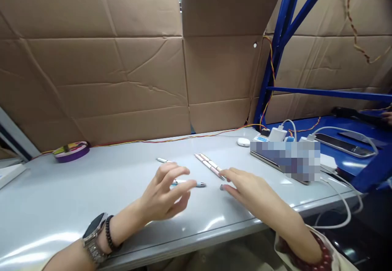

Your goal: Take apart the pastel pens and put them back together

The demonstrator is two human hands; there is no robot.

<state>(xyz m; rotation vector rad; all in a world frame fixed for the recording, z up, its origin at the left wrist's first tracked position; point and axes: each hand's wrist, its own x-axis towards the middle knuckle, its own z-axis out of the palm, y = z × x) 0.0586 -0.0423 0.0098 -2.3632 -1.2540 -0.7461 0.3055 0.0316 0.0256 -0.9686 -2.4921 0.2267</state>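
My left hand hovers over the table with its fingers loosely bent and apart, nothing gripped. Just behind its fingers lies a white pen with a light-blue end, partly hidden by them. Another pale pen shows beyond the knuckles, its near part covered. Two pinkish-white pens lie side by side on a slant in the middle. At their near ends is my right hand, thumb and fingers spread; whether a fingertip touches a pen I cannot tell.
The grey-white table meets a cardboard wall. A purple tape roll lies at back left. On the right are a white earbud case, plugged chargers, cables, a blurred-out object and a blue frame. Phones lie on a blue surface beyond.
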